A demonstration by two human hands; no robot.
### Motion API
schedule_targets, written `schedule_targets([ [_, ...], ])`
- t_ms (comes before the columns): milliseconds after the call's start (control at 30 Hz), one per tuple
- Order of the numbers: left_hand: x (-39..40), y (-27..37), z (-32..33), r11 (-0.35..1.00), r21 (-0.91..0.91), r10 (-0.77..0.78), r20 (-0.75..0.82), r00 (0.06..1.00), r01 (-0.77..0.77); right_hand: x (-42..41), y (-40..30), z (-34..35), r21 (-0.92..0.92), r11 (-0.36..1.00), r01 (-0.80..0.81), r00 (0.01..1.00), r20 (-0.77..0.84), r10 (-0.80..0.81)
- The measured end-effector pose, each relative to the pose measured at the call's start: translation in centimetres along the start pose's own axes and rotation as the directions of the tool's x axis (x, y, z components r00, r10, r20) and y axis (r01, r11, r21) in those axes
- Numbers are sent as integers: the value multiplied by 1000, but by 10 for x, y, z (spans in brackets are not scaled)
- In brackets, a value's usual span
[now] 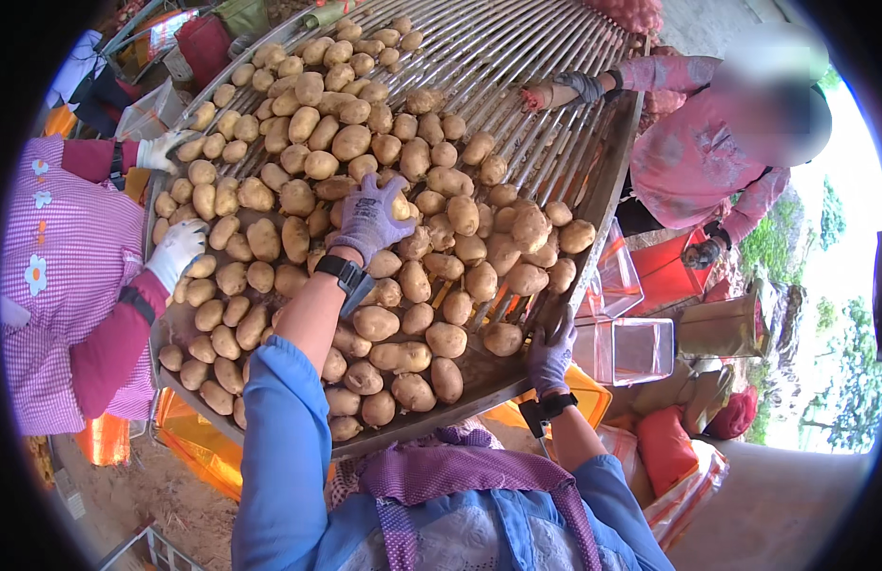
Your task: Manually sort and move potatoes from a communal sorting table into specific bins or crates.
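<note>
My left hand [373, 218], in a light purple work glove, is among the potatoes on the sorting table. Its thumb and fingers curve around a potato [401, 207], which shows partly between them. The fingertips are hard to make out. My right hand [553, 350], gloved alike, grips the metal rim [591, 268] of the table at its near right corner. Loose potatoes [375, 323] cover much of the sheet-metal and barred surface before me, one lying just left of my right hand.
Metal bars [476, 43] slope away at the far side. At left, a co-worker's white-gloved hands [175, 253] touch potatoes. Another person's gloved hand [582, 87] reaches over the bars from the right. Clear-sided bins [633, 350], orange crates [591, 396] and filled sacks [666, 450] stand at right.
</note>
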State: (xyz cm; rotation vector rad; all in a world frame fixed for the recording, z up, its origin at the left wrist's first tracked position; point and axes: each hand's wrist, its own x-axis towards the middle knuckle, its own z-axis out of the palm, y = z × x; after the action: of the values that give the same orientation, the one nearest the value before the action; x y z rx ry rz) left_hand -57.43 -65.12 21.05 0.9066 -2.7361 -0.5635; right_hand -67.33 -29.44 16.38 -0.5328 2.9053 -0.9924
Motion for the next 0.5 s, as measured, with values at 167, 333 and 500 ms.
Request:
schedule_targets([
  [167, -70, 9, -25, -79, -974, -187, 224, 956, 213, -3, 6, -2, 20, 999, -39, 999, -2, 39],
  [333, -120, 22, -26, -799, -552, 42, 341, 939, 237, -2, 13, -2, 128, 990, -63, 998, 6, 63],
  [500, -187, 16, -25, -888, -362, 98, 454, 885, 284, 15, -23, -17, -261, 878, 401, 893, -105, -439],
])
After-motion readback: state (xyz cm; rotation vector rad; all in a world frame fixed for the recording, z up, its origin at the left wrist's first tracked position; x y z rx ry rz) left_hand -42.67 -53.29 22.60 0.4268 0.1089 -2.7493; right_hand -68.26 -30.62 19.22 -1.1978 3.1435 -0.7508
